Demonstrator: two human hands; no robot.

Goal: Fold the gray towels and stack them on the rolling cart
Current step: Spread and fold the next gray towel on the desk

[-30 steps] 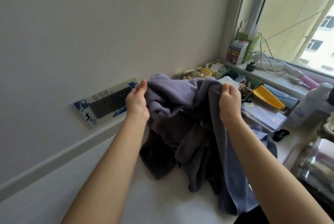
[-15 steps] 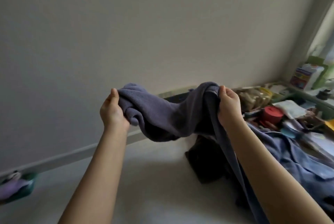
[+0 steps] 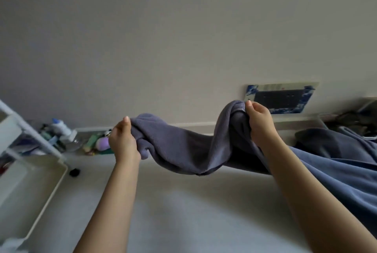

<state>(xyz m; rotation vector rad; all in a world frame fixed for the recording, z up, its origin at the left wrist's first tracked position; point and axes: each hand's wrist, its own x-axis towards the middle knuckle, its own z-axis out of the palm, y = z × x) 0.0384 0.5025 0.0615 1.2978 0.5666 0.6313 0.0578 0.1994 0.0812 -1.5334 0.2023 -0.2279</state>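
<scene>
a: no towel is sitting folded on the white cart (image 3: 36, 189) on the left, so the job is looking like it's just starting.

b: what is the left hand (image 3: 122, 142) doing?

a: it is clenching one soft, fuzzy end of the gray towel (image 3: 183, 148). the towel is hanging in the air over the pale top, sagging in the middle. the right hand (image 3: 260, 124) is squeezing the other bunched end.

b: and the right side?

a: more blue-gray cloth (image 3: 336, 171) is lying there in a floppy heap, waiting.

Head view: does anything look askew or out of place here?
The gray terry towel hangs bunched and twisted between the left hand and right hand, not spread flat. More blue-gray cloth lies rumpled at right. Nothing looks spilled or damaged.
</scene>
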